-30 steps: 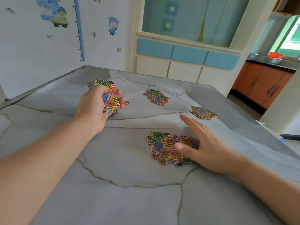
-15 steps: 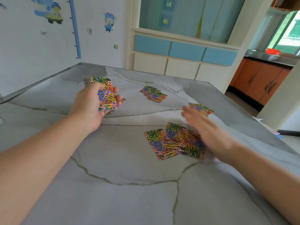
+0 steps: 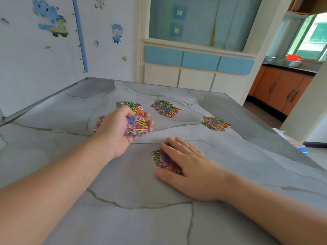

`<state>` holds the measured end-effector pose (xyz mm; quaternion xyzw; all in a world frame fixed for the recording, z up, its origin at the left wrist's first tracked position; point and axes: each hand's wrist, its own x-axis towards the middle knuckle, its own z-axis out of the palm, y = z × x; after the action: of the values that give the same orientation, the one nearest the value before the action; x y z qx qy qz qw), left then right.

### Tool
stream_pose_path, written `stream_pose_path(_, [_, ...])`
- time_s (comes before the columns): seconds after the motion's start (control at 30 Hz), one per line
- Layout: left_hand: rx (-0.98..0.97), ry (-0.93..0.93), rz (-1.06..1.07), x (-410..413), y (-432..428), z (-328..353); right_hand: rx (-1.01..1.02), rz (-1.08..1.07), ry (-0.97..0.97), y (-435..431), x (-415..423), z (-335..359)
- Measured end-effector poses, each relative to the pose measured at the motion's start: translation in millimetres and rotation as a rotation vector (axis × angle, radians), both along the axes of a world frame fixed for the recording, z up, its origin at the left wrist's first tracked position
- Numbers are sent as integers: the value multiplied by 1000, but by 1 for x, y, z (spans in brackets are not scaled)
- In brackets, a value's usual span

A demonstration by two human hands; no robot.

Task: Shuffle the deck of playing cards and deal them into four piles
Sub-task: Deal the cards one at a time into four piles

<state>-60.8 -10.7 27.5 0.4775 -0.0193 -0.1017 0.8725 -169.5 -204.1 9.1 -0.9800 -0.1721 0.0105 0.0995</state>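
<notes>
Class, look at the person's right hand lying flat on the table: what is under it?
Under the right hand lies the nearest pile of cards, its left edge showing beside the fingers. How many cards it holds, and the covered part, cannot be seen.

Surface: grey marble-pattern table [image 3: 123,218], dark veining, one corner toward the wall.
Far pile [image 3: 165,108]: fanned loosely, face down.
Right pile [image 3: 215,123]: near the table's right edge.
Near pile [image 3: 160,159]: partly covered by the right hand [image 3: 191,167].
Left pile [image 3: 99,122]: mostly hidden, apparently cards.
</notes>
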Motion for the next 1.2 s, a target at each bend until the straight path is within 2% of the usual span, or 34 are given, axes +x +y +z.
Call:
stream_pose_path(0.07, [81, -29, -66, -8, -11, -1, 245, -21, -38, 6, 3, 4])
stream_pose_path(0.13, [187, -97, -106, -14, -17, -2, 618, -176, -134, 2, 9, 16])
stream_pose_path(0.2, [255, -145, -100, -19, -21, -1, 833, -306, -194, -6, 21, 32])
stream_pose_path(0.3, [250, -201, -194, -26, -26, -1, 858, -302, -126, -3, 36, 41])
stream_pose_path(0.4, [203, -182, -239, -27, -26, -2, 882, -331, -215, -1, 47, 42])
stream_pose_path(0.43, [182, -158, -210, -25, -24, -1, 984, -349, -192, -3, 48, 46])
stream_pose_path(0.5, [89, -64, -126, -18, -19, 0, 1324, -336, 42, -16, 49, 59])
stream_pose_path(0.53, [27, -10, -82, -15, -16, 0, 1360, -337, 165, -24, 48, 62])
stream_pose_path(0.57, [-11, 27, -38, -12, -14, -1, 1192, -363, 239, -32, 44, 62])
stream_pose_path(0.6, [-13, 47, 0, -9, -13, -1, 868, -397, 265, -40, 42, 58])
stream_pose_path(0.63, [17, 49, 24, -9, -14, -2, 536, -434, 217, -46, 40, 54])
stream_pose_path(0.67, [60, 35, 28, -10, -16, -2, 314, -461, 112, -50, 40, 51])
stream_pose_path(0.7, [114, 4, 25, -12, -19, -2, 284, -483, 22, -52, 40, 48])
stream_pose_path(0.73, [171, -34, 23, -13, -23, -2, 418, -479, -21, -51, 40, 47])
stream_pose_path(0.8, [246, -115, -17, -19, -31, -2, 678, -392, 18, -36, 35, 46])
stream_pose_path(0.87, [267, -178, -88, -26, -34, -2, 710, -284, 12, -13, 32, 40])
stream_pose_path(0.93, [265, -201, -109, -29, -34, -2, 694, -230, -121, 4, 32, 31])
stream_pose_path(1.0, [221, -175, -65, -27, -31, -1, 703, -255, -211, 5, 41, 28])
stream_pose_path(1.07, [176, -114, -17, -22, -29, -3, 796, -318, -247, -7, 51, 36])
stream_pose_path(1.2, [57, 17, -52, -14, -23, -7, 1176, -523, -273, -56, 78, 62])
